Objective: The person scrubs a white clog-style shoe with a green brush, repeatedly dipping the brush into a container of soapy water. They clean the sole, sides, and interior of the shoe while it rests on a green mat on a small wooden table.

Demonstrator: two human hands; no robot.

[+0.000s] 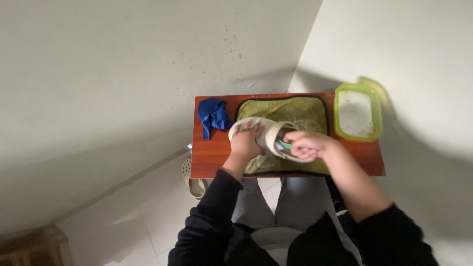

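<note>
A beige slip-on sandal (270, 135) lies on an olive-green mat (300, 113) with a dark border, spread over a small red-brown table (212, 155). My left hand (245, 140) presses down on the sandal's heel end. My right hand (306, 145) grips a small green-handled brush (284, 145) whose tip is against the sandal's strap and inner side. Both sleeves are black.
A crumpled blue cloth (213, 116) lies at the table's back left. A green-rimmed container (358, 112) of whitish liquid stands at the back right. A second beige sandal (193, 180) sits on the pale floor under the table's left edge. Walls meet right behind the table.
</note>
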